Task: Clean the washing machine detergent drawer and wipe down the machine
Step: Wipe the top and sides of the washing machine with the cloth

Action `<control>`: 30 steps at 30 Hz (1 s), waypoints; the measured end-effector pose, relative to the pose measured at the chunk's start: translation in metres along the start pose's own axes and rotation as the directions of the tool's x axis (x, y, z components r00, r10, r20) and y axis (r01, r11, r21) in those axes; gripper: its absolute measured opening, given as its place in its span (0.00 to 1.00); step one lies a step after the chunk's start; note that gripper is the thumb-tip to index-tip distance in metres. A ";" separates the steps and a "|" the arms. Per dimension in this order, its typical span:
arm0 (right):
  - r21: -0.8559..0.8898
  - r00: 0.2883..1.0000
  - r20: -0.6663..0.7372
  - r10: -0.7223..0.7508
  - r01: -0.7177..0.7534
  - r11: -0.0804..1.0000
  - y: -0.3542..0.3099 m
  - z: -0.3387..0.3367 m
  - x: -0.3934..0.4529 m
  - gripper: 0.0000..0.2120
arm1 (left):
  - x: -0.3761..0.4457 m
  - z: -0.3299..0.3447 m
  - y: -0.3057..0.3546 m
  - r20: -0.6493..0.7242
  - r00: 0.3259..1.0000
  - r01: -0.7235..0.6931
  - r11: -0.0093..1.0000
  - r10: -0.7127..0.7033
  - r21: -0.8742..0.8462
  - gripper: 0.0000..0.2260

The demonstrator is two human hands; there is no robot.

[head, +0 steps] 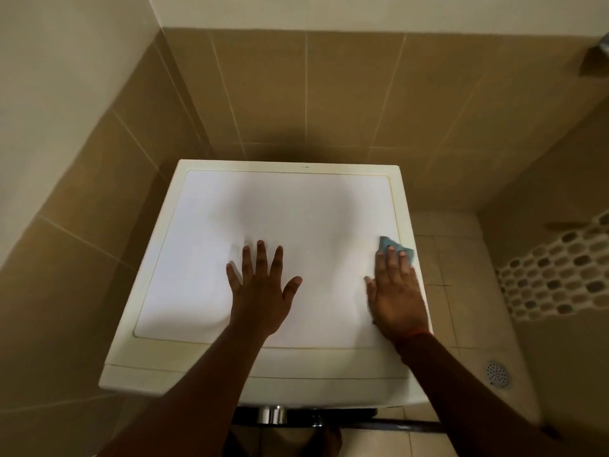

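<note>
The right hand point(397, 296) presses flat fingers on a blue cloth point(395, 247) at the washing machine point(296, 209) edge; it may slip off. The left hand point(260, 291) rests spread wide.

We saw the washing machine top point(263, 206) as smooth white plastic with a soft sheen, its border slightly yellowed, and the cloth point(395, 247) on it looked like thin blue fabric. The wall tiles point(329, 94) were tan ceramic, smooth and nearly matt, with pale grout lines. The floor drain point(497, 373) looked like shiny perforated metal, and the basket point(557, 278) like white moulded plastic.
</note>
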State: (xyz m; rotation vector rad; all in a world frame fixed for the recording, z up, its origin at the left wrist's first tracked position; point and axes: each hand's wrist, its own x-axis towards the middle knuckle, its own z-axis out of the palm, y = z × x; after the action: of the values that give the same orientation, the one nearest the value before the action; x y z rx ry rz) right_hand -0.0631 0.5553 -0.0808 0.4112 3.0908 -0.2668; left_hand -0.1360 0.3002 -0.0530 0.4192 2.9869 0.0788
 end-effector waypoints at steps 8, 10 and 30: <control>0.049 0.990 0.042 -0.134 0.132 0.990 -0.078 0.008 0.021 0.30 | -0.002 -0.006 -0.040 -0.006 0.998 0.057 0.998 -0.057 0.017 0.34; 0.023 0.893 0.072 -0.443 0.443 0.896 -0.117 0.019 0.009 0.30 | -0.004 -0.008 -0.057 -0.003 0.997 0.077 0.997 -0.077 0.009 0.34; 0.083 0.664 0.114 -0.739 0.735 0.673 -0.378 0.063 0.030 0.27 | -0.042 -0.022 -0.269 0.006 0.959 0.283 0.953 -0.284 -0.107 0.36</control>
State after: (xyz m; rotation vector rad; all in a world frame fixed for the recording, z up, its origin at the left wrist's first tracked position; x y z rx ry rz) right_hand -0.1913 0.1931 -0.0809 -0.8740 2.9223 -0.3193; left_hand -0.1717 0.0292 -0.0451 -0.0238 2.9981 0.2120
